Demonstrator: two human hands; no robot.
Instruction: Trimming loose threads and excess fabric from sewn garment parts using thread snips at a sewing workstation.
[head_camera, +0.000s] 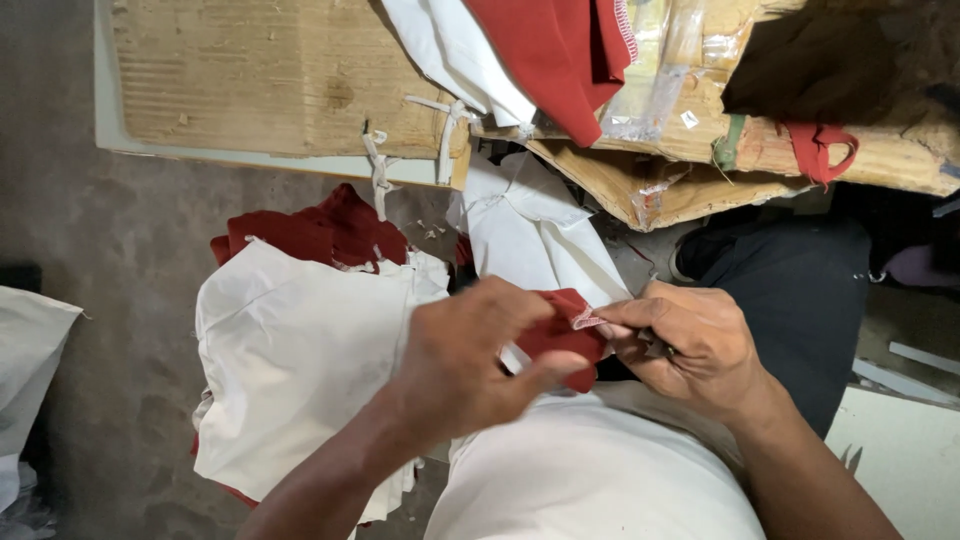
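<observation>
1. While both hands meet just above the person's lap, the left hand (470, 360) curls around a small red fabric piece (562, 335), its thumb pressed under the cloth and its fingers folded over the top.
2. The right hand (690, 350) pinches the right edge of the same piece, where a short run of white stitching (584, 319) shows; its fingers are drawn narrow and tight, and a small dark object sits between them, too hidden to name.
3. Under the hands lies a white cloth (590, 480) spread over the lap.
4. To the left, on the grey concrete floor (120, 250), rests a stack of white fabric pieces (300, 350), with dark red pieces (320, 232) showing behind its far edge.
5. Beyond the hands, another white piece (535, 235) hangs down from a worn wooden board (270, 75).
6. On the far right part of that board lie a red garment (560, 50), a clear plastic wrapper (655, 70) and a red loop of fabric (822, 148).
7. Dark cloth (800, 290) lies just right of the right hand.
</observation>
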